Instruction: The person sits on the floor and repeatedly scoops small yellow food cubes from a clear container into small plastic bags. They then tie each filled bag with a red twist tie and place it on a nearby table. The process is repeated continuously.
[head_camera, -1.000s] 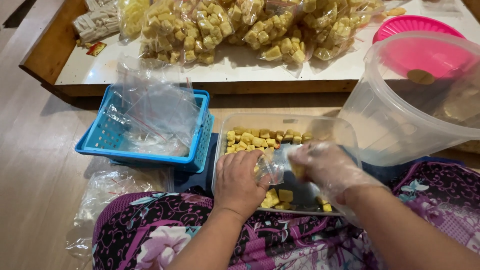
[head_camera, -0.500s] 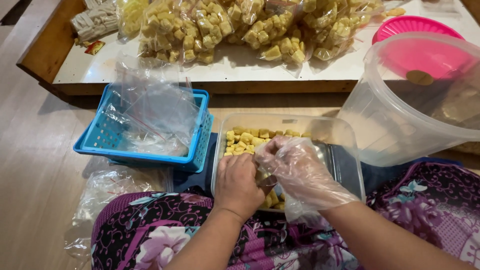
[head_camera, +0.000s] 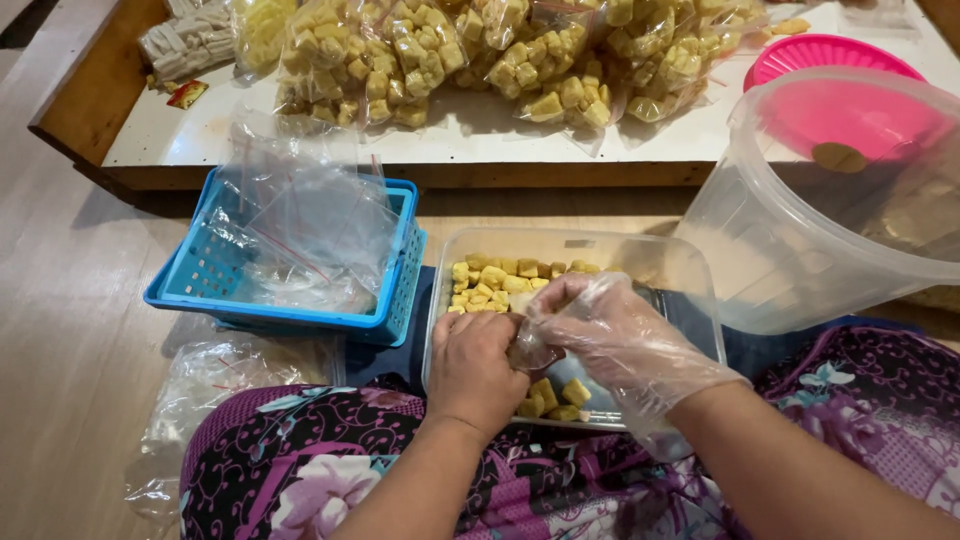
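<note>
My left hand (head_camera: 478, 365) is bare and closed on a small clear plastic bag (head_camera: 527, 345) over a clear rectangular tub (head_camera: 690, 275). My right hand (head_camera: 610, 335) wears a thin clear glove and pinches the same bag from the right. Both hands meet above the tub's near half. Yellow food cubes (head_camera: 500, 280) lie in the tub's far left part, and a few more cubes (head_camera: 555, 398) sit under my hands. The bag's contents are mostly hidden by my fingers.
A blue basket (head_camera: 395, 290) of empty clear bags stands left of the tub. More bags (head_camera: 215, 385) lie on the floor. A big clear bucket (head_camera: 800, 250) and pink lid (head_camera: 810, 60) sit right. Filled bags of cubes (head_camera: 480, 55) pile on the low white table (head_camera: 240, 135).
My right hand has moved left and closed in on the bag held by my left hand. The hands now meet tightly over the tub's near half.
</note>
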